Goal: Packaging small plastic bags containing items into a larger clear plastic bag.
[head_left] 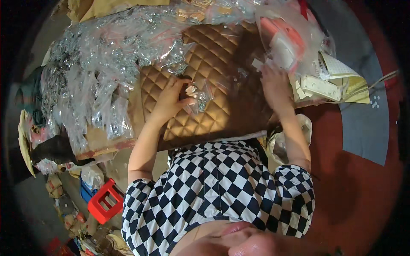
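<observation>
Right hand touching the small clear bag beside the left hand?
Apart. The head view shows brown quilted mat between the right hand and the small clear bag.

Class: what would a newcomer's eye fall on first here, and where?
Probably the black-and-white checked shirt, bottom centre. A glittering heap of clear plastic bags fills the upper left, beside the brown quilted mat under the bare left hand. A bright red plastic object lies lower left.
</observation>
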The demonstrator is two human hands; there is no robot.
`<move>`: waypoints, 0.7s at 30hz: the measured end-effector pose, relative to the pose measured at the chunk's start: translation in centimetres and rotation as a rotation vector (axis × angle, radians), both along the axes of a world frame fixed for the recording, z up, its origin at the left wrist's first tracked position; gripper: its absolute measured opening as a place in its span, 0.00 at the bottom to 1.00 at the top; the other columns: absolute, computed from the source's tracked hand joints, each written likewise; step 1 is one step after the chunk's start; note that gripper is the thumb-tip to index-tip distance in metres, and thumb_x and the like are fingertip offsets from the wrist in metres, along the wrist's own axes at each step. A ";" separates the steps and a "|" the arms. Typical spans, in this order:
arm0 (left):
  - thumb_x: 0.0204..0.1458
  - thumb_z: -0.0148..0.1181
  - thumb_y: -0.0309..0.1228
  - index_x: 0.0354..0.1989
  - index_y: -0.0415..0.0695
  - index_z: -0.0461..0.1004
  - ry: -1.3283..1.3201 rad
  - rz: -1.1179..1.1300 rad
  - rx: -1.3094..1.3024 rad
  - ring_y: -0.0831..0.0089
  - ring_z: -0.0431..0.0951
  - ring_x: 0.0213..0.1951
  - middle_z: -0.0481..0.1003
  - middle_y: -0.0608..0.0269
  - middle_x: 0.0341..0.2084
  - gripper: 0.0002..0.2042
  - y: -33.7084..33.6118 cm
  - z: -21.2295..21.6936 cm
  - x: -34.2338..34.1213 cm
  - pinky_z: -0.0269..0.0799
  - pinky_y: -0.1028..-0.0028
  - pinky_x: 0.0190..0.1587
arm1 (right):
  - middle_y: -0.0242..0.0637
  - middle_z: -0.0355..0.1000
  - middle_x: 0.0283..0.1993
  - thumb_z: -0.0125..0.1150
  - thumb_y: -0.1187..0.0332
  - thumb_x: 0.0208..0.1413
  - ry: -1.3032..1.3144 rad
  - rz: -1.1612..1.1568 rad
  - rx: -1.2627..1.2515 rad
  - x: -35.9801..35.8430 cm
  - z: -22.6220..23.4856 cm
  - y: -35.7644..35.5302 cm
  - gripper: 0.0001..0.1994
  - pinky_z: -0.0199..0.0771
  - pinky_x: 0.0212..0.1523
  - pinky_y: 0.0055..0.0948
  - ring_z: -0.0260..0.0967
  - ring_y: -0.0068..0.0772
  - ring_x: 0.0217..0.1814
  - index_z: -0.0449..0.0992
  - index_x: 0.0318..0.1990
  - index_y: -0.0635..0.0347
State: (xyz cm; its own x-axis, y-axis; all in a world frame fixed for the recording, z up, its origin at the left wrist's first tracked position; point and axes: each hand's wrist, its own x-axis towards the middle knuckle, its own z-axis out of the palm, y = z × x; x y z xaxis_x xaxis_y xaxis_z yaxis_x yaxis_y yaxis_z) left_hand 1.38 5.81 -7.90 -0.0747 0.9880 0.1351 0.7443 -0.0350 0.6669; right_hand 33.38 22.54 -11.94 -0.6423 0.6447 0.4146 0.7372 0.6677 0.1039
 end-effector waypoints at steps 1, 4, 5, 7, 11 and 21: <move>0.46 0.70 0.33 0.45 0.41 0.75 -0.052 0.034 -0.181 0.54 0.79 0.36 0.78 0.54 0.34 0.18 -0.3 -0.1 0.0 0.72 0.62 0.39 | 0.42 0.72 0.54 0.57 0.69 0.55 -0.073 0.036 -0.028 0.2 -1.3 -0.4 0.21 0.68 0.59 0.41 0.67 0.43 0.60 0.69 0.57 0.62; 0.53 0.65 0.28 0.51 0.39 0.72 0.026 -0.037 -0.370 0.62 0.79 0.37 0.79 0.55 0.37 0.17 -0.9 -0.1 -0.1 0.72 0.70 0.42 | 0.40 0.73 0.52 0.59 0.69 0.53 -0.073 0.031 -0.325 -0.5 0.8 -3.5 0.21 0.74 0.51 0.39 0.70 0.43 0.55 0.70 0.56 0.59; 0.53 0.65 0.28 0.51 0.39 0.72 0.024 -0.037 -0.373 0.62 0.79 0.37 0.79 0.55 0.37 0.17 -0.9 -0.3 -0.2 0.72 0.70 0.42 | 0.40 0.73 0.52 0.59 0.69 0.53 -0.074 0.031 -0.328 -0.3 1.5 -3.3 0.21 0.74 0.51 0.39 0.70 0.43 0.55 0.70 0.56 0.59; 0.56 0.61 0.25 0.51 0.38 0.73 -0.162 -0.068 -0.160 0.71 0.78 0.38 0.79 0.58 0.37 0.14 -0.5 -0.6 -0.6 0.72 0.73 0.42 | 0.37 0.74 0.47 0.58 0.69 0.54 0.039 0.046 -0.299 0.2 2.5 -2.9 0.18 0.78 0.41 0.37 0.73 0.40 0.48 0.71 0.53 0.57; 0.58 0.57 0.23 0.48 0.36 0.74 -0.439 -0.142 -0.140 0.77 0.76 0.39 0.79 0.64 0.38 0.11 2.3 2.1 2.0 0.72 0.76 0.43 | 0.38 0.77 0.44 0.56 0.69 0.57 0.167 0.043 -0.216 0.1 2.8 -2.7 0.17 0.77 0.44 0.40 0.75 0.41 0.48 0.72 0.55 0.54; 0.44 0.71 0.36 0.50 0.46 0.72 0.244 -0.071 0.242 0.47 0.77 0.37 0.77 0.50 0.32 0.23 9.9 -3.4 6.2 0.73 0.57 0.41 | 0.33 0.77 0.34 0.61 0.70 0.57 0.903 -0.036 -0.899 0.3 3.9 -0.2 0.21 0.73 0.36 0.23 0.73 0.21 0.34 0.72 0.59 0.59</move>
